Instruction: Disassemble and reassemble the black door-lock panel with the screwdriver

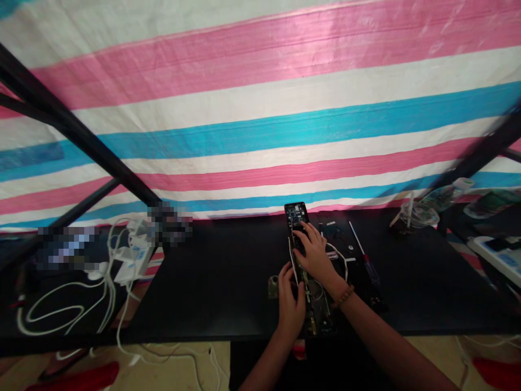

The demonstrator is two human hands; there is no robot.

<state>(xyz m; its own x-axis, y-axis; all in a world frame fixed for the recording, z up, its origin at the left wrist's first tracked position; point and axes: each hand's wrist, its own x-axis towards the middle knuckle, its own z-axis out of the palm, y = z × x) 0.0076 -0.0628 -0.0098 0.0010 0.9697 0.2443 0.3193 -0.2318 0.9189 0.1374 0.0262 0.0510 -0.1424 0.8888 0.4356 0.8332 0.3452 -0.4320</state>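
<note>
A long, narrow black electronic device (295, 213) lies opened on the black table, its circuit board and small parts bare. My right hand (315, 252) reaches over its upper half, fingers bent down and gripping there; the fingertips partly hide what is under them. Lower down, my left hand (290, 301) grips the device's left edge between thumb and fingers. A thin white cable (291, 255) runs along that edge, and another white cable (345, 260) loops out to the right, past my right wrist.
Right of the device lie a screwdriver (360, 244) and small loose parts (331, 224). A small square piece (273, 287) lies left of my left hand. White cables and a power strip (132, 263) crowd the left. Clear plastic bottles (448, 195) stand back right, before a striped sheet (285, 130).
</note>
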